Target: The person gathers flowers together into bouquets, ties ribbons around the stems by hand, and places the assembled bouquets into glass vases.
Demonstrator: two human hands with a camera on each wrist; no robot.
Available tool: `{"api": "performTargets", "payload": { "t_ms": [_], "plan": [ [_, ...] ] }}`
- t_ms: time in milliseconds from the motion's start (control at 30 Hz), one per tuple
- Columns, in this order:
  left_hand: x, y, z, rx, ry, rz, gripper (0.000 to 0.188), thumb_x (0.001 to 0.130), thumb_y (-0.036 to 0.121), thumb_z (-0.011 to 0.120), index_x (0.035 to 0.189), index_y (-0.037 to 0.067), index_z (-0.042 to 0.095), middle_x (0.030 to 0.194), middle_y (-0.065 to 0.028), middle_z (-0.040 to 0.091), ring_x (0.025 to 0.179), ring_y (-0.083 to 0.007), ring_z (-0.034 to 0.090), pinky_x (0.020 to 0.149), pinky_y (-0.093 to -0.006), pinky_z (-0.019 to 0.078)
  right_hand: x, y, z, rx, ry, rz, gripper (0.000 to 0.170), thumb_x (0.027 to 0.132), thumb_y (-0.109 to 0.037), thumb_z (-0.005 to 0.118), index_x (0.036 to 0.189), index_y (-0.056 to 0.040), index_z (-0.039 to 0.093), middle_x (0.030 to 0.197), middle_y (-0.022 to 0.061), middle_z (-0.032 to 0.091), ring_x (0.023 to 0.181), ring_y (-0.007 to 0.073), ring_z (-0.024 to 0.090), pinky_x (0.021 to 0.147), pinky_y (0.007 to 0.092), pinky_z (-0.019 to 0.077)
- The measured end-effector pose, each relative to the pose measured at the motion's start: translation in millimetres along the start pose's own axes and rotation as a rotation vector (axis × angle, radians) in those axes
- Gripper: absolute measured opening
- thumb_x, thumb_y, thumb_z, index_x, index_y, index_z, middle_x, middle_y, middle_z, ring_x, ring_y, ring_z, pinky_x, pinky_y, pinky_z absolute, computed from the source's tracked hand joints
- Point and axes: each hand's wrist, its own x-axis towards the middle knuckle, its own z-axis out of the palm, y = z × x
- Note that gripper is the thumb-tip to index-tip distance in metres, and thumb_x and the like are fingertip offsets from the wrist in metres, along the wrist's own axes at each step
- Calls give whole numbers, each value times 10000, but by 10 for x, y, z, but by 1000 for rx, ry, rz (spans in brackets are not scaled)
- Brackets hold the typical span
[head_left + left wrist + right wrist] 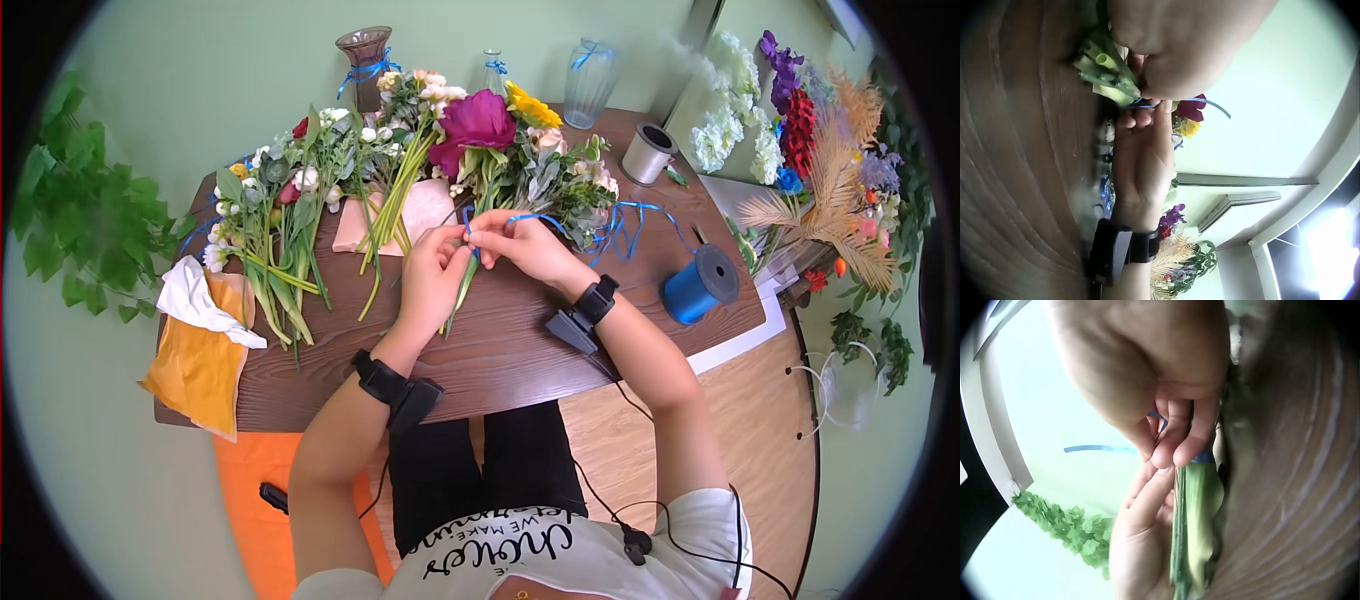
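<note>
"choices", "WE MAKE" and a partly hidden "determin…", black on the white shirt [590,552]

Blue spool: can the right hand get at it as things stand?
Likely yes: the blue spool sits beside the right forearm, uncovered. The right hand is pinching blue ribbon at the stems, though, so it would probably need to let go first.

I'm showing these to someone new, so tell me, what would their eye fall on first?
Probably the big magenta flower just beyond the hands, with a bright yellow flower beside it to the right. Next, likely the left hand and right hand, meeting at mid-table with blue ribbon at the green stems. The blue spool near the table's right edge stands out too.
</note>
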Motion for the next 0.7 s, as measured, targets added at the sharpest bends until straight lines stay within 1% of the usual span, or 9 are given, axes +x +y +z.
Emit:
{"api": "performTargets", "payload": {
  "t_ms": [100,200,233,333,433,533,567,633,700],
  "plan": [
    [-8,127,-3,-33,-21,-37,313,830,-47,611,1139,-25,572,980,-68,586,734,-38,534,582,-171,430,-66,2,0,73,4,28,154,927,-156,596,1004,-26,622,728,-1,610,640,58,570,585,204,476],
    [-2,84,90,-157,83,188,342,788,-54,646,1121,-12,580,909,-61,606,634,-56,516,517,-196,437,-84,-75,-9,49,-13,46,146,932,-160,589,982,-24,607,782,5,602,676,67,571,615,215,480],
    [4,77,88,-120,71,207,397,773,-72,652,1155,-8,562,948,-68,614,637,-55,522,518,-188,438,-90,-95,-5,63,-5,39,148,930,-153,592,986,-17,611,787,14,613,670,70,576,601,217,485],
    [-19,108,79,44,61,193,413,783,-66,644,1179,-1,544,950,-69,621,650,-54,531,522,-186,440,-106,-119,6,79,34,5,147,922,-117,593,1020,-13,626,766,19,630,650,70,585,580,216,495],
    [-10,160,72,-43,36,185,380,794,-59,637,1160,-16,546,919,-58,625,655,-48,535,530,-184,441,-112,-136,7,-8,19,-35,126,917,-102,592,1002,-16,629,775,25,632,650,70,584,570,217,492],
    [-8,114,79,-124,-23,157,322,817,-49,627,1131,-30,555,870,-38,617,653,-37,532,528,-177,437,-110,-113,38,-18,-8,-82,108,914,-90,586,980,-20,634,762,22,631,638,67,578,559,215,488],
    [2,101,80,-167,-29,139,316,821,-42,630,1128,-31,555,862,-34,613,657,-33,534,529,-175,435,-108,-99,36,-8,1,-87,106,903,-90,595,970,-18,635,765,18,638,623,64,568,549,217,480],
    [23,82,80,-250,-43,106,304,830,-29,636,1122,-34,556,846,-25,605,665,-25,538,530,-169,432,-119,-137,54,-113,84,-71,110,896,-92,598,963,-16,641,771,18,643,620,61,563,543,219,473],
    [19,102,48,-211,-80,93,273,834,-7,650,1096,-26,576,813,-12,598,657,-23,539,533,-165,430,-135,-204,62,-190,133,-41,111,889,-107,611,948,-20,649,791,11,643,624,55,553,543,213,459]
  ]
}}
